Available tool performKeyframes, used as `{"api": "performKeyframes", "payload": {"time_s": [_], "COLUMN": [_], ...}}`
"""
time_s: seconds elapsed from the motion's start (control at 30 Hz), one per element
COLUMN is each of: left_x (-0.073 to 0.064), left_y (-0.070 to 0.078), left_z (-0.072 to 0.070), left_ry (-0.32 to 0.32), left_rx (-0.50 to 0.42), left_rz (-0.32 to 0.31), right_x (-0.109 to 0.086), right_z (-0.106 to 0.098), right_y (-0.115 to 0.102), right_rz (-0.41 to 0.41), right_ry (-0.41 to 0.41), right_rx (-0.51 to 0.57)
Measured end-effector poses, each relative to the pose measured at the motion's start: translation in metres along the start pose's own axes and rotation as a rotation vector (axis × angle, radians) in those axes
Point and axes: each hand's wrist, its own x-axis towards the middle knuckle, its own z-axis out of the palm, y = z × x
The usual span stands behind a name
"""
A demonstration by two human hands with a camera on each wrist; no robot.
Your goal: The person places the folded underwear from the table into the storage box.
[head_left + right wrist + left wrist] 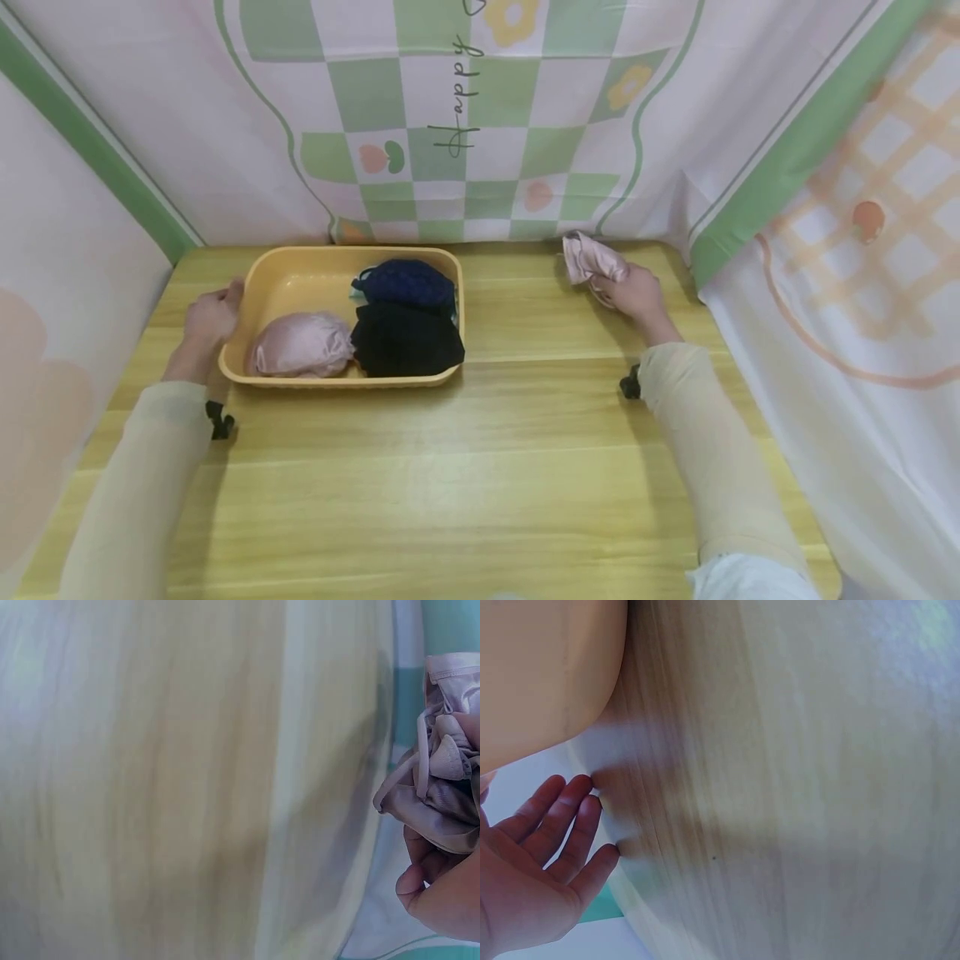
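My right hand (636, 298) grips a bunched pink satin cloth piece with thin straps (592, 260), held near the table's back right. In the right wrist view its folds and straps (442, 780) show between the fingers, but its exact kind is unclear. At the left, my left hand (213, 317) is beside a yellow plastic basin (341, 382), thumb at the rim. Its fingers (570, 817) are spread and loosely bent outside the basin wall. Inside lie a rounded pink satin bundle (303, 343), a dark blue cloth bundle (408, 283) and a black cloth bundle (405, 340).
The basin stands on a wood-grain table (480, 467) near its back edge. A checked green and white curtain (465, 150) hangs directly behind. More printed cloth encloses the left side and the right side (847, 317).
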Motion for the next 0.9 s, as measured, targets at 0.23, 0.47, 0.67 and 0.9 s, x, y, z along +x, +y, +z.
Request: {"api": "performKeyframes", "payload": {"time_s": [0.23, 0.47, 0.67, 0.9], "left_x": [-0.001, -0.003, -0.004, -0.004], "left_y": [0.001, 0.002, 0.001, 0.002], "left_z": [-0.001, -0.002, -0.002, -0.001], "left_ry": [-0.002, -0.004, -0.003, 0.002], "left_rx": [0.009, 0.002, 0.01, 0.002], "left_rz": [-0.002, 0.004, 0.017, 0.014], "right_x": [-0.007, -0.01, -0.013, -0.018], "right_z": [0.002, 0.002, 0.001, 0.002], "right_y": [-0.017, -0.037, -0.053, -0.069], "right_rz": [-0.034, -0.103, -0.159, -0.153], "right_ry": [-0.003, 0.025, 0.033, 0.028], "right_rx": [0.053, 0.046, 0.032, 0.083]}}
